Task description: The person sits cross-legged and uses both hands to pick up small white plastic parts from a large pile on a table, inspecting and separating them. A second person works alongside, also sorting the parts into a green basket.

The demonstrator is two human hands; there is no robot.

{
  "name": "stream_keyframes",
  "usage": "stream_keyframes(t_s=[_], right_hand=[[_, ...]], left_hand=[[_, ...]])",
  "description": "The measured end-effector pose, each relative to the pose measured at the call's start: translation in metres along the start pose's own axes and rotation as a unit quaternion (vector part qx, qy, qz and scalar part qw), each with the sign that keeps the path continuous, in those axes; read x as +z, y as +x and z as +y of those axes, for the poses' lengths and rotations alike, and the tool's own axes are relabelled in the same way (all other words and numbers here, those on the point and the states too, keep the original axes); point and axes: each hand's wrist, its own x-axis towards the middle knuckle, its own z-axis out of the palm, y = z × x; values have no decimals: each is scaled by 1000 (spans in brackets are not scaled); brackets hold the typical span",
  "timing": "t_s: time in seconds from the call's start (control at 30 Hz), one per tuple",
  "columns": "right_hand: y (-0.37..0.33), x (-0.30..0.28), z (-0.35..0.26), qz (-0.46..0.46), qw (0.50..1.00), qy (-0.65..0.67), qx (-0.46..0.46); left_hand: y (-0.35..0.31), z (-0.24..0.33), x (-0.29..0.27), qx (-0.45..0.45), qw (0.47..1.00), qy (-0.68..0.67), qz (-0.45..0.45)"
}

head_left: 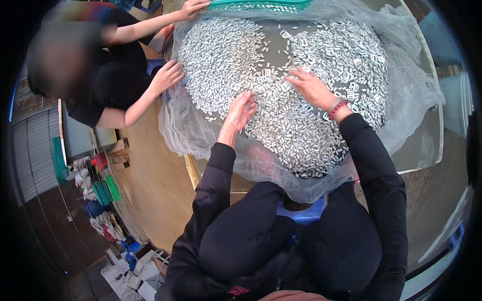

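Black-sleeved knees sit lowest, at six o'clock; above them both hands, left hand (240,111) and right hand (312,89), lie flat and released on the heap of small metal buckles (281,120) at twelve o'clock. Pieces look light, stiff, slippery, best pinched singly. Clear netting (406,95) underlies them on the table (427,145); a co-worker's hand (168,75) touches at ten o'clock. Coloured packets (103,188) lie at eight o'clock.

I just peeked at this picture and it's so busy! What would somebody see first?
First, the big heap of small silvery metal pieces spread on a see-through net sheet over the table. Both the person's hands, the left hand and right hand, rest on the heap. At upper left, a co-worker's hand touches its edge.
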Motion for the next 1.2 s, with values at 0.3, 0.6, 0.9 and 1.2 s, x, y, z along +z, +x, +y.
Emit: stream_keyframes(t_s=[0.3, 0.6, 0.9, 1.2], right_hand=[[-100, -2, -47, -94, 989, 83, 84], [-127, -42, -53, 46, 815, 423, 393], [-123, -88, -29, 91, 764, 505, 391], [-135, -21, -69, -154, 946, 97, 267]], left_hand=[[4, -31, 22, 295, 689, 660, 54], [-10, -24, 77, 195, 844, 497, -49], [-26, -12, 79, -49, 941, 303, -145], [-18, -8, 93, -38, 955, 259, -143]])
